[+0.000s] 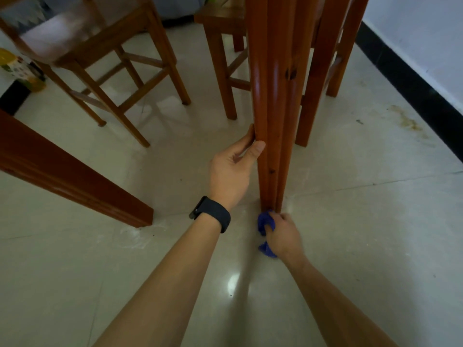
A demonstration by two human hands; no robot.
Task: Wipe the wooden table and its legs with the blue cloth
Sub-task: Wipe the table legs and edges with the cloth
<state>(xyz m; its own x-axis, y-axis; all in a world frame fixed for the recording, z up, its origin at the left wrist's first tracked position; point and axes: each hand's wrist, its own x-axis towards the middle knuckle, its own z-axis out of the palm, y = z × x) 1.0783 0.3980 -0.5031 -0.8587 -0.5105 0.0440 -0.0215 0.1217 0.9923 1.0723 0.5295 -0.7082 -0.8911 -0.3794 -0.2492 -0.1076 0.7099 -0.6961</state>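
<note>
A fluted reddish-brown wooden table leg [271, 96] runs from the top of the view down to the tiled floor. My left hand [231, 171], with a black band on its wrist, grips the leg about halfway down, thumb on the near face and fingers round its left side. My right hand [283, 234] holds the bunched blue cloth [265, 224] against the foot of the leg at floor level. Part of the cloth hangs out below my palm.
A second table leg [75, 171] slants across the left. Wooden chairs [112, 58] stand behind, with another chair [323, 71] just right of the leg. A white wall with a black skirting [413, 83] runs along the right. Yellow packaging [17, 68] lies far left.
</note>
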